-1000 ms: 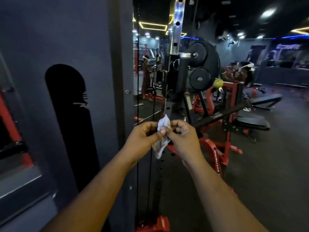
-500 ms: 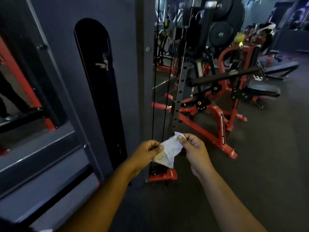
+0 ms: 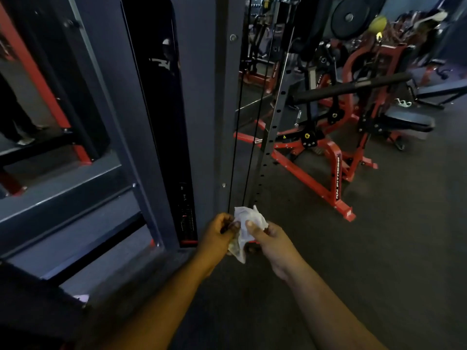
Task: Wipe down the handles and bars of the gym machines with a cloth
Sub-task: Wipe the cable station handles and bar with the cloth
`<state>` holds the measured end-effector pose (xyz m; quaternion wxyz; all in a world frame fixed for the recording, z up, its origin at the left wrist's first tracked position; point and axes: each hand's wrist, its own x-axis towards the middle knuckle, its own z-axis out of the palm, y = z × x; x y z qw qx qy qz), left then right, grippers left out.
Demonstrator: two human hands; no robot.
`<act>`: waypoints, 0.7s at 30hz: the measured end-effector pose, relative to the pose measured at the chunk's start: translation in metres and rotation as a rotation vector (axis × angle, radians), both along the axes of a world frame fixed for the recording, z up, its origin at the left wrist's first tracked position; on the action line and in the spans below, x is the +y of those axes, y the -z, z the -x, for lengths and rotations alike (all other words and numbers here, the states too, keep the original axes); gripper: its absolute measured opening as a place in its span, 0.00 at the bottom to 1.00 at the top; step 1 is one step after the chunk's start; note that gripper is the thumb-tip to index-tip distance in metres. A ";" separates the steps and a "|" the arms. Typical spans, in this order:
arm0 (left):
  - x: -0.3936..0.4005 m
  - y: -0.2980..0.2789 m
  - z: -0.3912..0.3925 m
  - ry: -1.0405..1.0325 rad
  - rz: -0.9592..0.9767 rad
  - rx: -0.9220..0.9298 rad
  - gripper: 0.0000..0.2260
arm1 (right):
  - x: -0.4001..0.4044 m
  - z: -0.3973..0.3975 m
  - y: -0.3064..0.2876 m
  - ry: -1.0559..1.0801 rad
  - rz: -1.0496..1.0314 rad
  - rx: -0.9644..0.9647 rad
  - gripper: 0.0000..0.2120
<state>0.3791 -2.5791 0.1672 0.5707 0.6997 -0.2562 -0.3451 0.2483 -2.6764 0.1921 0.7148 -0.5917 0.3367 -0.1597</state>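
A crumpled white cloth (image 3: 246, 223) is held between both hands in front of me, low over the dark floor. My left hand (image 3: 218, 234) pinches its left side and my right hand (image 3: 271, 239) pinches its right side with the thumb on top. Just behind the cloth rise the black cables (image 3: 242, 122) and the perforated grey upright (image 3: 271, 127) of a cable machine. A black padded bar (image 3: 351, 88) of a red machine runs across the upper right, well away from both hands.
The grey cable-machine housing (image 3: 197, 97) with a dark slot stands directly ahead on the left. A red plate-loaded machine frame (image 3: 337, 173) and a black bench pad (image 3: 409, 121) stand to the right. Dark rubber floor (image 3: 379, 261) stretches right and toward me.
The view has tilted downward, so the machines sit higher in frame. Both hands keep hold of the cloth, which was spread between them and is bunched up again, close to the cables' base.
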 end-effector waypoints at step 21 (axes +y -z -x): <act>-0.032 0.003 0.047 -0.047 -0.020 0.228 0.11 | -0.040 0.067 0.033 0.050 -0.109 0.002 0.11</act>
